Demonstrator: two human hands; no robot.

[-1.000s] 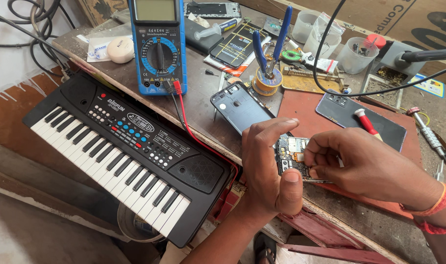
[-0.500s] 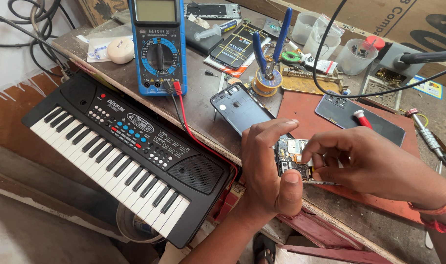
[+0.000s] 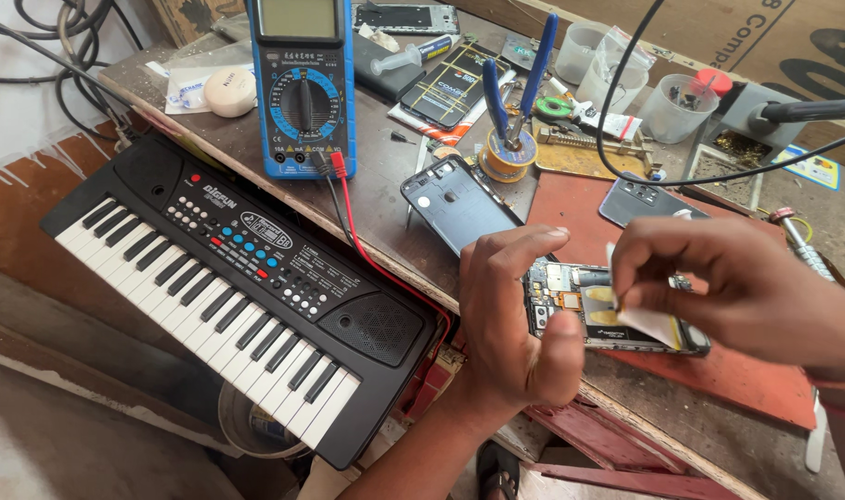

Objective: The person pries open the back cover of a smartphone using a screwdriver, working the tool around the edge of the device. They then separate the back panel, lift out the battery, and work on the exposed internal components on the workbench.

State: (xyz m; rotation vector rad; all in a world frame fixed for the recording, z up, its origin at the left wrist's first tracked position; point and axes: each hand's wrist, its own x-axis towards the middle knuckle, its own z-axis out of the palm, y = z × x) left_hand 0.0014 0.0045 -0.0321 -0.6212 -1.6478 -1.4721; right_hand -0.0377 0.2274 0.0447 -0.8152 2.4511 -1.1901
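A worn, dark wooden workbench [image 3: 385,199] runs diagonally across the view. A blue multimeter [image 3: 302,88] lies on it at the top, with red and black leads trailing from it towards the bench's front edge. Right of it, blue-handled pliers [image 3: 515,79] stand in a solder spool [image 3: 506,157], near clear plastic cups [image 3: 668,106]. A phone back cover [image 3: 459,204] lies mid-bench. A red mat [image 3: 746,389] covers the right side, carrying an opened phone [image 3: 580,301] with its circuit board exposed. A black toy keyboard [image 3: 228,278] rests against the bench's front edge.
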